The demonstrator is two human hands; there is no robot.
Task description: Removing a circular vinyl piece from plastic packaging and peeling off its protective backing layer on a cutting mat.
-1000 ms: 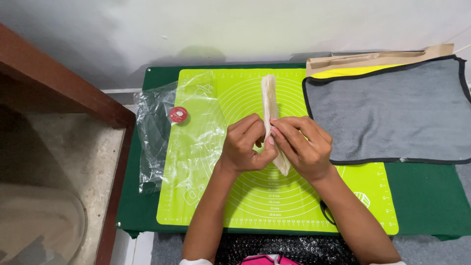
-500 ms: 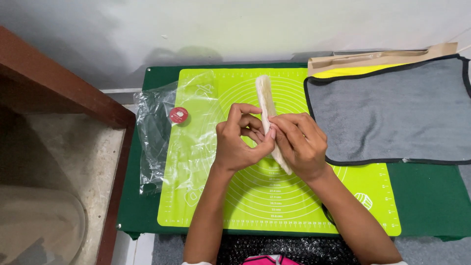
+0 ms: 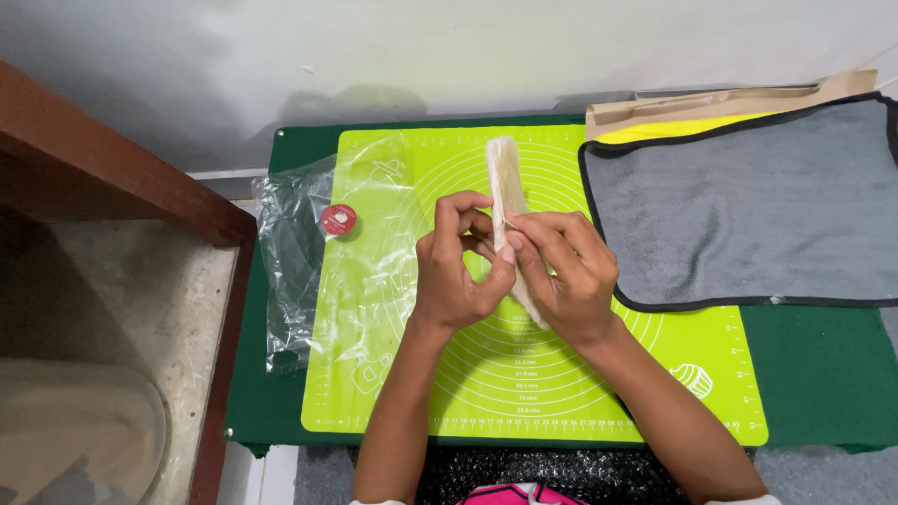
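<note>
Both my hands meet over the middle of a lime-green silicone mat [image 3: 711, 393] printed with circles. Between them is a long, narrow, pale beige folded strip [image 3: 505, 173] that looks like cloth or dough; I cannot tell which. Its far end points away from me and its near end pokes out below my palms. My left hand [image 3: 458, 266] pinches its left edge with thumb and fingertips. My right hand [image 3: 566, 271] grips it from the right, fingers curled over the top.
The mat lies on a small green-topped table [image 3: 823, 374]. A clear plastic bag [image 3: 299, 252] with a round red sticker [image 3: 338, 220] sits at the left. A grey black-edged cloth [image 3: 748, 215] covers yellow and tan sheets at the right. A brown wooden ledge [image 3: 112, 178] stands left.
The strip has tilted slightly, its far end shifting left. My fingers have worked along its middle, with my left fingertips now raised and pinching its edge.
</note>
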